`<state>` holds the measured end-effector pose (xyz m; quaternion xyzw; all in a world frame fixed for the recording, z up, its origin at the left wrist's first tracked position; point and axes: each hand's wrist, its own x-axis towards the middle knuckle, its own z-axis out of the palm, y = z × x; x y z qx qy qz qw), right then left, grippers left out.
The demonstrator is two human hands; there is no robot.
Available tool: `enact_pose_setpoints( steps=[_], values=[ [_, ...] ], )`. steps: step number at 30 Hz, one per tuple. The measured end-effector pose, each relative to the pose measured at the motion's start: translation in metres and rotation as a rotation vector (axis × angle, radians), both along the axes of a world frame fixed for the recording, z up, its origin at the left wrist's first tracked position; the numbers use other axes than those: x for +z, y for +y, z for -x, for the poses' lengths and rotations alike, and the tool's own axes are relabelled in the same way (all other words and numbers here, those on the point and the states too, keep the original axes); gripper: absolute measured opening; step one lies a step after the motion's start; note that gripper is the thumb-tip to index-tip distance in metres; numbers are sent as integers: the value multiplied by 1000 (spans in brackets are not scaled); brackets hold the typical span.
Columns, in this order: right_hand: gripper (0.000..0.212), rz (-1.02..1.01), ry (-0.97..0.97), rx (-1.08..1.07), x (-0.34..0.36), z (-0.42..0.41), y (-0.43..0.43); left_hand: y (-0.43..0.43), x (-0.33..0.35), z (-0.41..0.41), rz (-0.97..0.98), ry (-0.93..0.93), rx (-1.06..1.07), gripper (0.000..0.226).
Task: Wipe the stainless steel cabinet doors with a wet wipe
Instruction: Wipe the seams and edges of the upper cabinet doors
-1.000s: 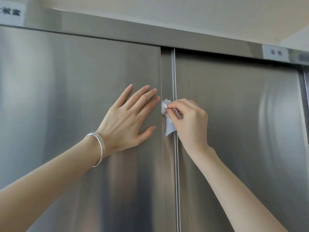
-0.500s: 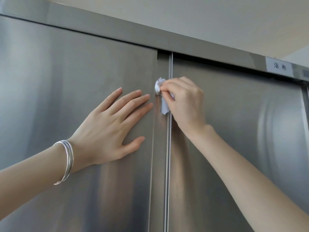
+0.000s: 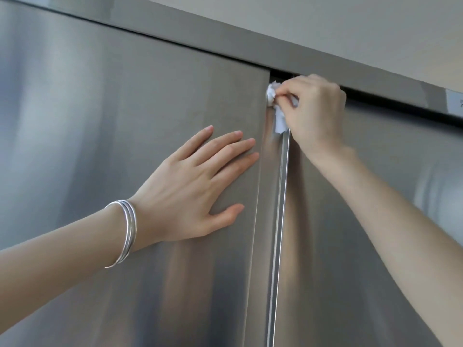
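Pinched the wet wipe (image 3: 271,92) tight between the thumb and fingertips (image 3: 288,95) of the right hand (image 3: 318,113), bunched into a little white ball with a tail hanging down. Pressed that ball onto the thin strip (image 3: 266,221) between the two doors, right up at the very top, just under the dark gap (image 3: 280,76) below the top bar (image 3: 200,38). Kept the left hand (image 3: 190,186) flat on the left door (image 3: 100,121), fingers straight and a little spread, holding nothing, only leaning on the metal close to the door's edge. Wore thin silver bangles (image 3: 127,231) on that wrist.

Slid the wipe up the strip in the last second. Started about level with the left fingertips; ended well above them, at the top corner. Left the flat hand in much the same spot on the door.

Reached, most likely, the end of this upward stroke, with no more strip to clean above. Called next, probably, for a stroke back down the strip or out onto the big flat faces. Looked far from done: wide left door, wide right door (image 3: 325,284), and only this narrow middle part under the wipe. Could not tell clean parts from dirty ones here. Needed some care up there, to keep the wipe from slipping into the dark gap.
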<state>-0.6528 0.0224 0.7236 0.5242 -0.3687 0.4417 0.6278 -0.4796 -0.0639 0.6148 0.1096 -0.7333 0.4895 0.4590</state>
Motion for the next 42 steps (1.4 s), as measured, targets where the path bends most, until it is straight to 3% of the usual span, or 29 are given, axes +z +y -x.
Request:
enact_pose_setpoints(
  steps=[3,7,9,12,14,17,22,25,27,29,32,34,36,38,42],
  values=[
    [16,35,-72,-39,18,0,-3,0,-1,0,-6,0,-14,69],
    [9,52,40,29,-47,6,-5,0,-1,-1,-15,0,-11,69],
    [9,7,54,-23,-31,4,-1,0,0,-1,-7,-3,-12,69],
    [14,41,-111,-39,10,-4,-3,0,-1,-1,-4,-5,-17,68],
    [12,60,-133,3,-11,-5,-4,1,0,-1,-1,-11,-19,68],
    [14,-3,1,62,-73,2,-2,0,-1,-2,-3,-12,-9,69],
    [14,-22,-98,102,-41,-6,3,1,0,-2,-4,-16,-6,69],
    [18,-18,-125,140,-113,-5,1,0,-10,-5,-17,-10,-9,70],
    [20,-68,-13,141,-173,0,6,-4,-21,-10,-17,-13,-2,72],
    [23,-105,66,111,-170,4,10,-6,-26,-13,-1,-11,1,72],
    [21,-8,-121,138,-132,-4,2,-2,-26,-11,-19,-20,-7,72],
    [20,-9,-224,173,-165,-11,-1,0,-28,-10,-51,-35,-13,72],
    [22,-70,-122,141,-223,-9,4,0,-34,-11,-59,-57,-5,72],
    [26,-154,1,97,-226,-3,14,1,-39,-11,-54,-74,6,73],
    [21,-42,-205,124,-186,-12,7,6,-48,-7,-75,-89,-44,68]
  ],
)
